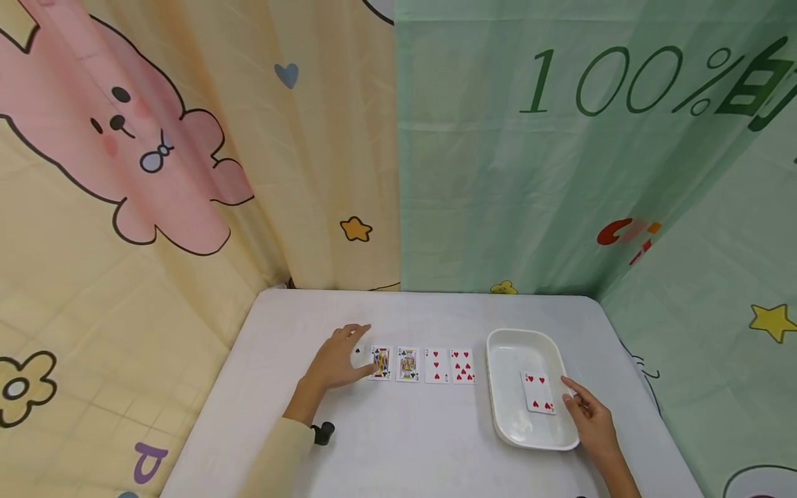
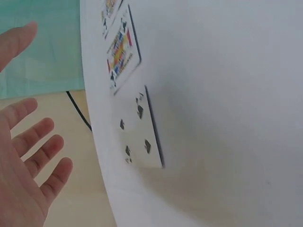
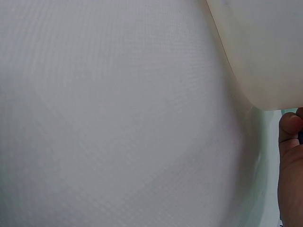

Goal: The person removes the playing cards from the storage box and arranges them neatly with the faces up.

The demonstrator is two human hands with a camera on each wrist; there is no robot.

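Note:
My left hand (image 1: 339,358) hovers with spread fingers over the left end of a row of playing cards, holding nothing. The leftmost card, a four of spades (image 2: 138,135), is mostly hidden by that hand in the head view. To its right lie two black-suit face cards, one a face card (image 1: 382,364) partly behind the thumb and another face card (image 1: 407,364), then two heart cards, a heart card (image 1: 436,366) and a second heart card (image 1: 463,366). My right hand (image 1: 590,416) pinches the right rim of a white tray (image 1: 519,432). One heart card (image 1: 538,393) lies face up inside the tray.
A white cloth covers the table (image 1: 398,443). Behind it hang a yellow curtain (image 1: 336,152) and a green curtain (image 1: 473,180), meeting the table's back edge. A black device (image 1: 323,434) is strapped at the left wrist.

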